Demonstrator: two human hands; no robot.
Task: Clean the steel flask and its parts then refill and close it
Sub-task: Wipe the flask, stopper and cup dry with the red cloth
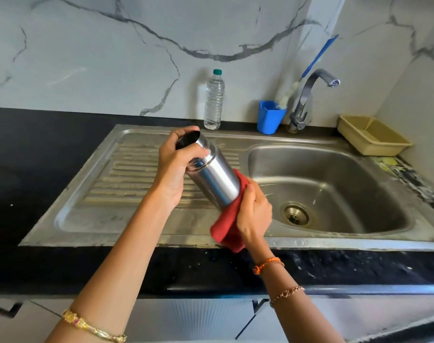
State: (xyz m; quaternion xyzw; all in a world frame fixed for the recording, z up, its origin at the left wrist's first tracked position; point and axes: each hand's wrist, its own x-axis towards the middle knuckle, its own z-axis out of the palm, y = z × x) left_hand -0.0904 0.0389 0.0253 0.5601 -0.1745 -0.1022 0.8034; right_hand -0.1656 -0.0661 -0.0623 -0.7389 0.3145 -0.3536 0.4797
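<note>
- Wall [112,58]: pale marble-look panels with grey veins, glossy, meeting in a corner at the right.
- Surface [37,157]: black stone, speckled, with a rounded front edge; pale cabinet fronts below it.
- Sink [334,189]: brushed steel, set into the surface. Ribbed draining board on the left, streaked with pale residue. Rounded basin on the right with a round drain strainer [296,215] at its bottom; nothing else lies in the basin.
- Tap [307,100]: curved chrome spout behind the basin.
- Tray [374,138]: beige plastic, rectangular, split into compartments, in the back right corner; contents cannot be made out.
- Steel flask [214,174]: smooth cylinder, mirror-bright, with a black top end. Held tilted in the air over the draining board, top end up and away, base end down toward the person.
- Left hand [174,164]: fingers curled round the flask's neck and top.
- Right hand [254,211]: grips the red cloth [227,229] against the flask's lower end; the cloth wraps the base and hangs in soft folds below.
- Water bottle [214,100]: clear ribbed plastic, green cap, upright at the back of the sink; looks nearly full of clear liquid.
- Blue cup [270,117]: tapered plastic, beside the tap. It holds a bottle brush [310,68] with white bristles down and a blue handle leaning against the wall.
- Bracelets on both wrists: gold on the left; orange thread and chain on the right.
</note>
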